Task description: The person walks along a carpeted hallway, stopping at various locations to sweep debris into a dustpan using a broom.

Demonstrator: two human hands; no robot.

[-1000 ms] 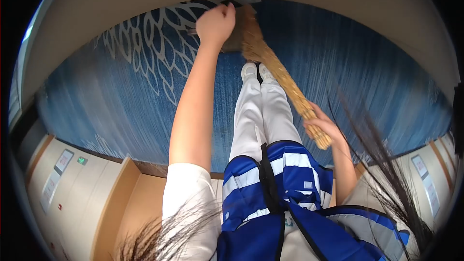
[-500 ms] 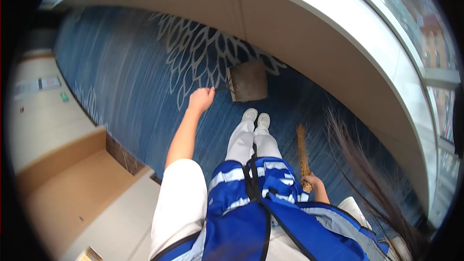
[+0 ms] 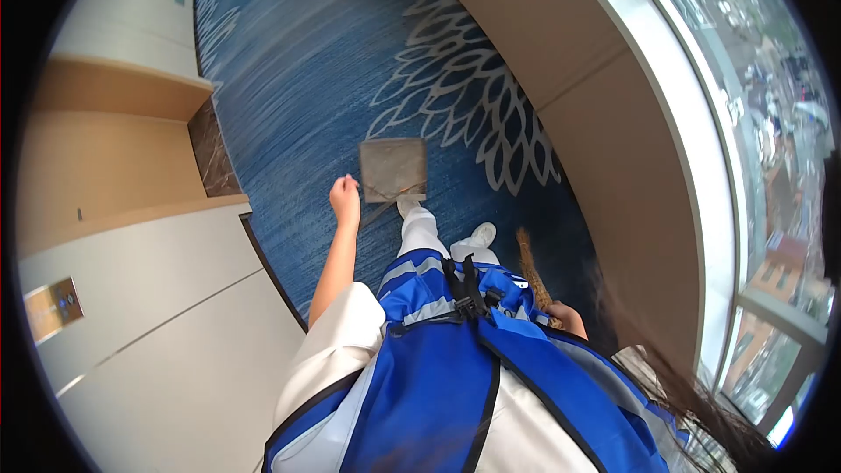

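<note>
My left hand [image 3: 345, 200] is closed, with the grey dustpan [image 3: 393, 166] just beside it; the grip itself is hard to make out. The flat square pan hangs over the carpet in front of my left shoe. At my right side, my right hand [image 3: 568, 317] is wrapped round the short straw broom [image 3: 531, 271], whose bristles point forward and down. Part of this hand and the broom's grip end are hidden by the blue vest [image 3: 429, 377].
Blue carpet [image 3: 298, 61] with a pale petal pattern runs ahead. A beige ledge [image 3: 604, 123] and tall windows [image 3: 771, 123] line the right. To the left are a pale wall [image 3: 193, 359], a wooden recess [image 3: 114, 158] and a metal panel with buttons [image 3: 54, 308].
The view has turned left along the corridor, and my feet have stepped apart. The broom has swung from in front of me to my right side, and the dustpan now hangs nearer my left shoe.
</note>
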